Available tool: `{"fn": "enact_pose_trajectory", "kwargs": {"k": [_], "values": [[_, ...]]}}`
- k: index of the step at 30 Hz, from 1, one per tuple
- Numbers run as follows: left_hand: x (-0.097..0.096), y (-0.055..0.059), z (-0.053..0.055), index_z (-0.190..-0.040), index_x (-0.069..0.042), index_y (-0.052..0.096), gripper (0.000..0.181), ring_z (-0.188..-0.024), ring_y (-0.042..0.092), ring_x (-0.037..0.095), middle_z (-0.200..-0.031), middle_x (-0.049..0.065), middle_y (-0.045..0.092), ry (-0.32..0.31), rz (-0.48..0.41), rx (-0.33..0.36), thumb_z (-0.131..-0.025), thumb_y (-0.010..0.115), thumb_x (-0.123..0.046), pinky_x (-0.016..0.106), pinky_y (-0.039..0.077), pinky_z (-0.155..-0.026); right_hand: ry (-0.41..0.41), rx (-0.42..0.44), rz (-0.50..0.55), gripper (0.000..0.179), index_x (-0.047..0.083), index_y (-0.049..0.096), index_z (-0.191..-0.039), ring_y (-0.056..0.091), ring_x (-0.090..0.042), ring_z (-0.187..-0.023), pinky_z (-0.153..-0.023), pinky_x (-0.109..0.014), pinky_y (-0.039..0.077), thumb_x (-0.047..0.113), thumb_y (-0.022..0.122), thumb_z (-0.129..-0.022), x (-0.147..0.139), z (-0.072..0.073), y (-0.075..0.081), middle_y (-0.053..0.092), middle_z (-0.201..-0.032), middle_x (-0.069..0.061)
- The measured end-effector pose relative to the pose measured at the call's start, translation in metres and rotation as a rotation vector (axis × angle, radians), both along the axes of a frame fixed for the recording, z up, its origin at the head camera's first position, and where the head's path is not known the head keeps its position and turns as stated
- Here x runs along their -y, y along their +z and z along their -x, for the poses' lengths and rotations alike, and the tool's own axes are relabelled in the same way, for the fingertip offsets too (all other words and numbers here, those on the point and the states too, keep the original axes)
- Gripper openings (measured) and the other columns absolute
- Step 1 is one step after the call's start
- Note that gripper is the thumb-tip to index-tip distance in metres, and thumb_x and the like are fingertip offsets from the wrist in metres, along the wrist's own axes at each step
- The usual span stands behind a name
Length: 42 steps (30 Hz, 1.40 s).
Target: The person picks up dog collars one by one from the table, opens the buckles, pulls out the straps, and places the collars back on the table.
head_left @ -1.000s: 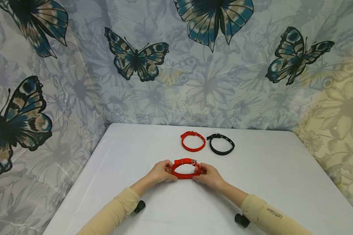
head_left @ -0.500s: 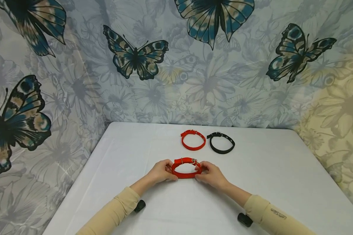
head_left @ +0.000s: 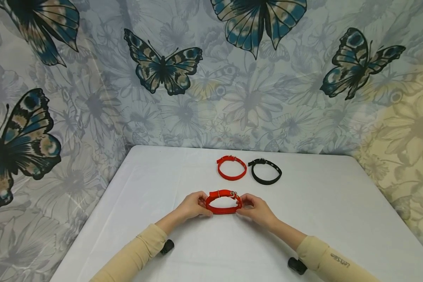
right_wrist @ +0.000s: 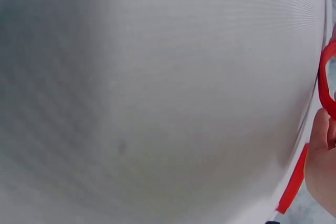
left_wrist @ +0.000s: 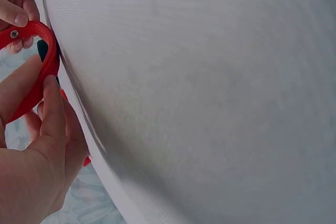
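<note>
A red buckled collar (head_left: 224, 210), closed into a loop, is held between both hands near the middle of the table. Its metal buckle faces the far side. My left hand (head_left: 192, 205) pinches the loop's left side, thumb in front. On the right side, my right hand (head_left: 256, 210) has its thumb and fingers at the strap, close by the buckle end. In the left wrist view, the strap (left_wrist: 51, 59) passes between thumb and fingers of the left hand (left_wrist: 39, 166). Only part of the right hand (right_wrist: 321, 169) shows in the right wrist view, at the edge.
Beyond the hands lie another red collar (head_left: 232, 178), thinner, and a black collar (head_left: 266, 182), side by side on the white table (head_left: 169, 172). A patterned butterfly cloth (head_left: 250, 109) hangs behind the table. Small black devices (head_left: 297, 266) sit under the wrists.
My right hand and forearm have shifted slightly to the right, the fingers sliding outward along the collar's right side. The left hand stays in place. The head view tilts slightly.
</note>
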<state>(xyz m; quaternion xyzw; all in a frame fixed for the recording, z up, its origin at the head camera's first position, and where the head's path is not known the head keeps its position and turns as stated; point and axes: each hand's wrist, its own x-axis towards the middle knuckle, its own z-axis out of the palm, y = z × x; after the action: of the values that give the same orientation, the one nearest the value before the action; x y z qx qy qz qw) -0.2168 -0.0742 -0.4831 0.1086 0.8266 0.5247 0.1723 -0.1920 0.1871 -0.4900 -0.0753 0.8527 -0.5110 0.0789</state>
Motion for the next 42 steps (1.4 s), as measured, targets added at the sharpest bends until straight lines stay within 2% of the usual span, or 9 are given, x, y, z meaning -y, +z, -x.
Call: {"fn": "enact_pose_trajectory", "kwargs": {"k": [7,14,18,24,32,42], "values": [[0.0036,0.0019,-0.0012,-0.093,-0.007,0.062,0.035,-0.078,0.058,0.015,-0.084,0.001,0.063,-0.013,0.026,-0.012,-0.069,0.087,-0.006,0.029,0.046,-0.067,0.004,0.021,-0.008,0.022,0.010,0.066,-0.102,0.058,-0.018,-0.093,-0.085,-0.037,0.045,0.012,0.077,-0.083,-0.0003,-0.0009,-0.0008,0.065,-0.093,0.000],[0.0066,0.0040,-0.0011,-0.099,-0.007,0.064,0.035,-0.085,0.062,0.014,-0.089,0.000,0.065,-0.042,-0.019,-0.040,-0.072,0.086,-0.009,0.034,0.049,-0.082,0.013,0.018,-0.023,0.023,0.009,0.066,-0.102,0.057,-0.020,-0.092,-0.082,-0.036,0.046,0.012,0.077,-0.083,-0.0026,-0.0006,-0.0007,0.064,-0.092,-0.001],[0.0073,0.0054,-0.0029,-0.100,-0.007,0.064,0.034,-0.087,0.062,0.015,-0.091,0.000,0.065,-0.046,-0.028,-0.064,-0.073,0.085,-0.008,0.036,0.047,-0.085,0.018,0.027,-0.018,0.023,0.008,0.066,-0.103,0.057,-0.020,-0.091,-0.079,-0.035,0.046,0.012,0.077,-0.083,-0.0031,0.0002,-0.0011,0.064,-0.092,-0.001],[0.0071,0.0067,-0.0038,-0.097,-0.008,0.065,0.030,-0.088,0.062,0.014,-0.091,-0.001,0.066,-0.060,-0.026,-0.099,-0.074,0.085,-0.009,0.038,0.046,-0.086,0.014,0.028,-0.007,0.024,0.007,0.065,-0.103,0.056,-0.020,-0.089,-0.076,-0.033,0.047,0.012,0.077,-0.083,-0.0035,-0.0007,-0.0025,0.063,-0.091,-0.002],[0.0081,0.0048,-0.0057,-0.096,-0.008,0.065,0.030,-0.088,0.063,0.014,-0.092,-0.001,0.066,-0.062,-0.019,-0.101,-0.074,0.085,-0.009,0.036,0.048,-0.083,0.016,0.035,0.016,0.023,0.007,0.065,-0.102,0.055,-0.020,-0.089,-0.073,-0.032,0.047,0.012,0.077,-0.083,-0.0022,-0.0017,-0.0053,0.063,-0.091,-0.003],[0.0076,0.0055,-0.0071,-0.096,-0.008,0.064,0.030,-0.088,0.062,0.014,-0.091,0.000,0.066,-0.037,-0.021,-0.083,-0.074,0.084,-0.008,0.033,0.048,-0.079,0.040,0.004,0.005,0.022,0.008,0.066,-0.102,0.057,-0.020,-0.091,-0.081,-0.036,0.046,0.013,0.077,-0.083,-0.0017,0.0004,-0.0014,0.065,-0.093,-0.002]]}}
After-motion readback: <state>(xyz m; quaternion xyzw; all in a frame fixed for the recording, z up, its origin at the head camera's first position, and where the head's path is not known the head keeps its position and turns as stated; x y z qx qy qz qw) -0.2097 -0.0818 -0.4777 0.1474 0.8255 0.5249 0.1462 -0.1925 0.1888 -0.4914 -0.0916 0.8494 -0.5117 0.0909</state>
